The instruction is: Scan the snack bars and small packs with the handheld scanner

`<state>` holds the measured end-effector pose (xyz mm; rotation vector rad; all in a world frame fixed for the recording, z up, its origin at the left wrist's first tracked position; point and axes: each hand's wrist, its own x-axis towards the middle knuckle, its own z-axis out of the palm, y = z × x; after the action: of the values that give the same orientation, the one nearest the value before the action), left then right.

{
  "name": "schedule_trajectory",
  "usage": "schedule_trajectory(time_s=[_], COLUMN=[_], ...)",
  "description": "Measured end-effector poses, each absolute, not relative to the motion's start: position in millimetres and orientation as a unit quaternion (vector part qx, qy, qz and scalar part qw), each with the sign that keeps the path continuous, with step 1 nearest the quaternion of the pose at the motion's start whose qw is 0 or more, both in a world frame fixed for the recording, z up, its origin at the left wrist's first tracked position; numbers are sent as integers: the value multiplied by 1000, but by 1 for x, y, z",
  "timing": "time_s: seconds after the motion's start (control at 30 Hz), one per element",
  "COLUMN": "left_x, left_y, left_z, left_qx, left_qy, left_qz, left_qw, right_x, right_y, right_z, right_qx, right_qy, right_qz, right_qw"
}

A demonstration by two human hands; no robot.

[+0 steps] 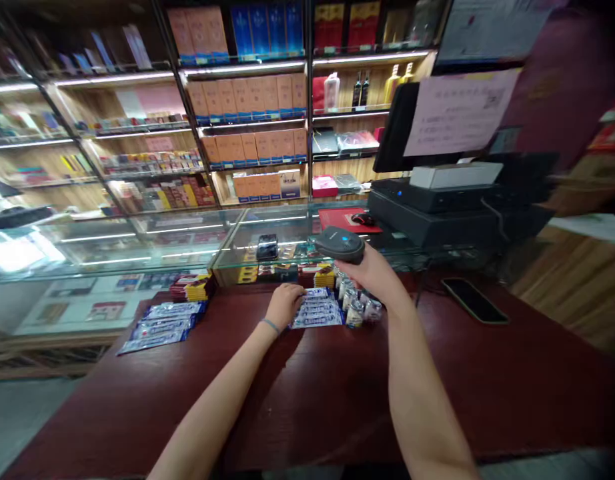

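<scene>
While the right hand (371,272) grips a scanner (340,244) over the far side of the table (307,413), the left hand (284,304) touches the left end of some packets (317,315); whether its fingers pinch one cannot be told. Jars (355,313) stand just right of these packets. A second batch (162,325) lies far left, a phone (476,300) far right.

Two hands (285,303) (375,275), one scanner (338,244)
</scene>
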<state>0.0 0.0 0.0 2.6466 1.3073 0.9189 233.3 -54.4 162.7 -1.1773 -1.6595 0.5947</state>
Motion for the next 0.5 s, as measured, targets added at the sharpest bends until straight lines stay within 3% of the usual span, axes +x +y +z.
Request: schedule_trajectory(time_s=[0.23, 0.5], left_x=[32, 30], left_y=[16, 15], left_z=[-12, -24], left_qx=[870, 860], left_qy=[436, 438], left_qz=[232, 261], left_qw=[-1, 30], right_x=[244, 245], right_y=[-55, -54], right_z=[163, 162], right_qx=[-482, -493], right_qy=[-674, -675], right_qz=[226, 233], right_qw=[512, 497])
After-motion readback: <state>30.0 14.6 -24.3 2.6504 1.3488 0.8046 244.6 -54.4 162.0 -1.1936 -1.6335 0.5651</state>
